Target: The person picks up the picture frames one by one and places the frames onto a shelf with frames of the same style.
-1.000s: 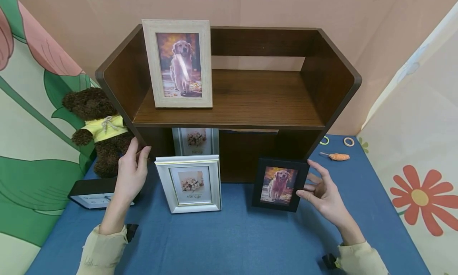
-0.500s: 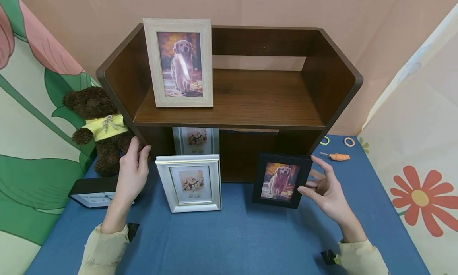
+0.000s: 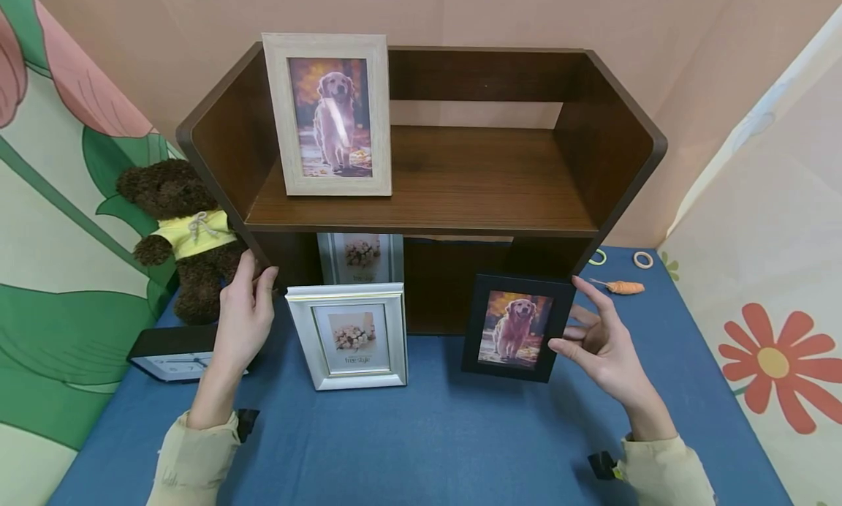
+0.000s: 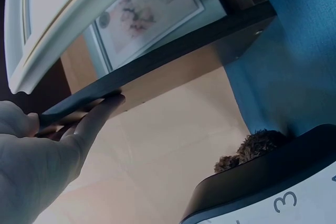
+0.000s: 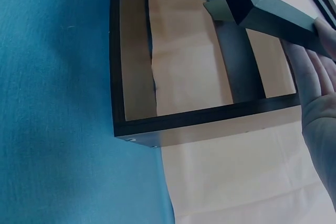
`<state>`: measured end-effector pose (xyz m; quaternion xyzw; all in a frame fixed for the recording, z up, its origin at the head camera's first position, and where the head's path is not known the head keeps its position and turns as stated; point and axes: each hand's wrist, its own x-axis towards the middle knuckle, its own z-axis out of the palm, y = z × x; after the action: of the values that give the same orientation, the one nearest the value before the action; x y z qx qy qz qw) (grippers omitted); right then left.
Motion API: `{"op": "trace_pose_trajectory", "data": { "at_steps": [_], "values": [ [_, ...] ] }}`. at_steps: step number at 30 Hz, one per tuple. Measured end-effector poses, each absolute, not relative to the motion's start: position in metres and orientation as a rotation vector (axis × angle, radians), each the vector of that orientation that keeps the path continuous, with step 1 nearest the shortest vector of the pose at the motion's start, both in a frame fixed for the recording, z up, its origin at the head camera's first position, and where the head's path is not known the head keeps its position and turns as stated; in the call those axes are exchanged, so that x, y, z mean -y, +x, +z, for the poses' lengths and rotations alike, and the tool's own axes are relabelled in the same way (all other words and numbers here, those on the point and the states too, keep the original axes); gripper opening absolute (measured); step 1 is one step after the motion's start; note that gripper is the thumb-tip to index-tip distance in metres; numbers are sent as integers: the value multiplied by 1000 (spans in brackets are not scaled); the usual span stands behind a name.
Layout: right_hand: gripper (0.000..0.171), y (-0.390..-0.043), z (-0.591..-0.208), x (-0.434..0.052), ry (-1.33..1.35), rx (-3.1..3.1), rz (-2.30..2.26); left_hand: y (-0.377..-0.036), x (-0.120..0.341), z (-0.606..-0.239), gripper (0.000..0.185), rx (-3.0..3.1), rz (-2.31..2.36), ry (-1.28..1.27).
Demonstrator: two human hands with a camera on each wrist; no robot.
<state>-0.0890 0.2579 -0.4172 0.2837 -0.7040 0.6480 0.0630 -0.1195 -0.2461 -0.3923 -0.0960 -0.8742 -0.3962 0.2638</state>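
My right hand point(image 3: 605, 352) pinches the right edge of a black photo frame point(image 3: 473, 323) with a dog picture, tilted in front of the shelf's lower level. In the right wrist view this frame point(image 5: 278, 11) shows from behind. At the shelf's left side panel, my left hand point(image 3: 245, 308) grips the front edge, seen close up in the left wrist view as the panel edge point(image 4: 173, 48) between thumb and fingers. The brown wooden shelf point(image 3: 487, 177) stands on the blue cloth. A silver photo frame point(image 3: 395, 345) with a flower print leans in front of it.
A cream photo frame point(image 3: 381, 126) stands on the upper level. Inside the lower level is another flower-print frame point(image 3: 329, 265). To the left are a brown teddy bear point(image 3: 197, 287) and a black clock point(image 3: 172, 338). Two small rings point(image 3: 642, 260) and a toy carrot point(image 3: 625, 287) lie right.
The black photo frame has risen slightly with my right hand and shifted a little toward the shelf. My left hand stays on the side panel; the other frames have not moved.
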Motion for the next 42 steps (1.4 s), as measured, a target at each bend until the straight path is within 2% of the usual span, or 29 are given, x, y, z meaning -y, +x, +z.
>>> {"op": "trace_pose_trajectory", "data": {
  "at_steps": [17,23,30,42],
  "values": [
    [105,-92,-414,-259,932,2063,1934,-120,245,-393,21,2367,-1080,-258],
    [105,-90,-410,-258,933,2071,1910,-121,245,-394,25,2376,-1076,-250],
    [97,-90,-401,-256,1007,2054,1875,-122,246,-395,24,2368,-1066,-251],
    [98,-90,-388,-252,980,2086,1827,-120,245,-394,31,2358,-1088,-240]
  ]
}}
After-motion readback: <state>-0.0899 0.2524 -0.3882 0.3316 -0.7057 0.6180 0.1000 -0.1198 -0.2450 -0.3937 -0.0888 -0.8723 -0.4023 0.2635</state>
